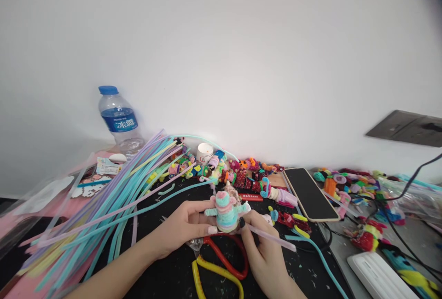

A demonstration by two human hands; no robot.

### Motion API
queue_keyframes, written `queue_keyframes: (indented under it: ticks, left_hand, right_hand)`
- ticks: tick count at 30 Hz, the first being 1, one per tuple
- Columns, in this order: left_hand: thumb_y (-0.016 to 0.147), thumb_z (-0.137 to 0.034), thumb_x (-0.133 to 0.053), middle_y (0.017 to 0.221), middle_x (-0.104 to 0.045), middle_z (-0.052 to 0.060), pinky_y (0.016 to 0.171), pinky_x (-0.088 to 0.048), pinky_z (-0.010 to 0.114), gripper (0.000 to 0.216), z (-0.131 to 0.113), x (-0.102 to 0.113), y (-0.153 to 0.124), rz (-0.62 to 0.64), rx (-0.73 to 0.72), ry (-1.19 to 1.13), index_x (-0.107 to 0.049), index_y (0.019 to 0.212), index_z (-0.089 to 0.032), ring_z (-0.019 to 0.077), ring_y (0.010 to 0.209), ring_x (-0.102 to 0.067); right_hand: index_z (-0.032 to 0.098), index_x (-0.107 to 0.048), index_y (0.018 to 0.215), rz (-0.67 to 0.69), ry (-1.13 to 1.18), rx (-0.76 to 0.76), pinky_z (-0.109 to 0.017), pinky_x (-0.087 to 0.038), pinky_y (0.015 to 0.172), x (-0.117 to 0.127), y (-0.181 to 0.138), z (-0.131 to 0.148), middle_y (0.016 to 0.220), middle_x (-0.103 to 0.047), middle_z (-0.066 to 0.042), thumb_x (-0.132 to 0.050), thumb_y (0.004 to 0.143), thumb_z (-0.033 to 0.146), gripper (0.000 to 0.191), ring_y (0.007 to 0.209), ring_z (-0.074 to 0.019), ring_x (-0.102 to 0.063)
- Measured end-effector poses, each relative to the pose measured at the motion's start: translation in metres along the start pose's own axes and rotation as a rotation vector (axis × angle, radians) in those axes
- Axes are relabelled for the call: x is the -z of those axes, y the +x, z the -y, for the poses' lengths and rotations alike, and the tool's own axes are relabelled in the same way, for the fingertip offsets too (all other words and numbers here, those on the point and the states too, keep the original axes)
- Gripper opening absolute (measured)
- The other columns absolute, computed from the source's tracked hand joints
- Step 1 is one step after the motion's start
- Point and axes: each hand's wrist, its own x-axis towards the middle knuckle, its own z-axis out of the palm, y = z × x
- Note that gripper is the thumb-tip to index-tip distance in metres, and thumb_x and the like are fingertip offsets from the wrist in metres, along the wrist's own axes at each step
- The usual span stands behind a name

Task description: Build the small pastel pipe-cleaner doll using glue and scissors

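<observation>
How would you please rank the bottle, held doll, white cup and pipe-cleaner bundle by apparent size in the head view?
1. Pipe-cleaner bundle
2. Bottle
3. Held doll, though nearer the camera
4. White cup

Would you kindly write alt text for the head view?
A left hand holds a small pastel figure while the right hand grips a lilac strip beside it. Scissors lie below, fuzzy stems at left, a phone at right.

Beyond the fingers (200, 231) and to their left stands a clear bottle (119, 119) with a blue cap; a small white cup (205, 153) sits straight beyond them. To their right lies a dark-screened phone (309, 194), with a white oblong device (378, 275) farther right. A grey socket plate (400, 126) is fixed higher up on the wall (241, 60).
</observation>
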Motion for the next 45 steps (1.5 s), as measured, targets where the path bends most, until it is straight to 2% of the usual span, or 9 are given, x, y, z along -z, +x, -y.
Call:
queue_keyframes:
  ticks: [7, 11, 18, 23, 26, 32, 37, 40, 45]
  left_hand:
    - [0.068, -0.016, -0.073, 0.097, -0.072, 0.010, 0.094, -0.043, 0.045, 0.040, 0.007, 0.004, 0.004, -0.090, 0.008, -0.022, -0.066, 0.107, -0.013, 0.0260, 0.094, -0.065]
    - [0.066, -0.016, -0.075, 0.093, -0.071, 0.008, 0.086, -0.049, 0.042, 0.036, 0.011, 0.005, 0.004, -0.151, 0.021, -0.038, -0.066, 0.101, -0.012, 0.0234, 0.087, -0.066]
    - [0.065, -0.015, -0.076, 0.093, -0.068, 0.005, 0.075, -0.051, 0.033, 0.028, 0.012, 0.005, 0.003, -0.144, -0.012, -0.040, -0.063, 0.090, -0.014, 0.0184, 0.082, -0.064]
    - [0.067, -0.016, -0.075, 0.089, -0.067, 0.005, 0.075, -0.050, 0.030, 0.027, 0.012, 0.006, 0.003, -0.120, -0.012, 0.008, -0.064, 0.092, -0.013, 0.0167, 0.081, -0.062]
    - [0.068, -0.016, -0.074, 0.088, -0.067, 0.004, 0.075, -0.050, 0.030, 0.028, 0.012, 0.006, 0.003, -0.121, -0.010, 0.017, -0.064, 0.093, -0.013, 0.0164, 0.080, -0.062]
    - [0.070, -0.017, -0.073, 0.097, -0.066, 0.006, 0.077, -0.050, 0.034, 0.030, 0.008, 0.005, 0.003, -0.134, -0.005, 0.007, -0.062, 0.097, -0.015, 0.0193, 0.084, -0.063]
    - [0.072, -0.016, -0.071, 0.103, -0.065, 0.008, 0.082, -0.049, 0.037, 0.035, 0.007, 0.003, 0.003, -0.113, -0.008, -0.011, -0.061, 0.105, -0.015, 0.0215, 0.091, -0.062]
    - [0.071, -0.016, -0.072, 0.101, -0.065, 0.006, 0.082, -0.050, 0.036, 0.031, 0.008, 0.004, 0.002, -0.120, -0.013, -0.016, -0.063, 0.101, -0.015, 0.0214, 0.092, -0.061]
    - [0.070, -0.017, -0.073, 0.103, -0.066, 0.008, 0.083, -0.050, 0.038, 0.033, 0.008, 0.005, 0.003, -0.136, 0.002, -0.014, -0.064, 0.101, -0.014, 0.0226, 0.092, -0.062]
  right_hand:
    - [0.019, -0.049, 0.072, -0.016, 0.046, -0.010, -0.027, -0.035, 0.060, -0.002, -0.002, -0.003, 0.068, -0.052, -0.001, -0.040, 0.092, 0.021, 0.021, 0.065, -0.0164, -0.050]
    - [0.019, -0.051, 0.075, -0.001, 0.056, 0.018, -0.026, -0.034, 0.059, -0.001, -0.002, -0.002, 0.070, -0.054, -0.001, -0.040, 0.091, 0.019, 0.020, 0.064, -0.0155, -0.049]
    - [0.019, -0.052, 0.078, 0.019, 0.099, 0.054, -0.025, -0.037, 0.062, 0.001, 0.001, 0.004, 0.073, -0.055, -0.001, -0.041, 0.090, 0.016, 0.017, 0.067, -0.0159, -0.051]
    - [0.020, -0.055, 0.089, 0.060, 0.124, 0.056, -0.026, -0.038, 0.067, 0.001, 0.002, 0.003, 0.083, -0.058, -0.003, -0.039, 0.091, 0.016, 0.016, 0.073, -0.0161, -0.052]
    - [0.020, -0.054, 0.084, 0.072, 0.124, 0.045, -0.026, -0.037, 0.063, 0.002, 0.001, 0.002, 0.078, -0.056, -0.002, -0.039, 0.092, 0.017, 0.017, 0.069, -0.0156, -0.049]
    - [0.018, -0.055, 0.081, 0.052, 0.090, 0.034, -0.027, -0.036, 0.063, 0.002, 0.001, 0.002, 0.076, -0.057, -0.002, -0.041, 0.091, 0.016, 0.018, 0.068, -0.0156, -0.050]
    - [0.019, -0.056, 0.080, 0.003, 0.054, 0.018, -0.026, -0.037, 0.061, 0.003, 0.001, 0.002, 0.074, -0.058, -0.001, -0.044, 0.089, 0.016, 0.015, 0.066, -0.0146, -0.051]
    - [0.020, -0.056, 0.084, -0.063, 0.019, 0.020, -0.025, -0.039, 0.061, 0.003, 0.001, 0.002, 0.077, -0.059, 0.000, -0.049, 0.086, 0.014, 0.010, 0.067, -0.0143, -0.053]
    - [0.022, -0.057, 0.090, -0.125, 0.038, 0.004, -0.025, -0.043, 0.063, 0.001, 0.000, 0.000, 0.084, -0.061, -0.002, -0.052, 0.084, 0.013, 0.012, 0.075, -0.0163, -0.057]
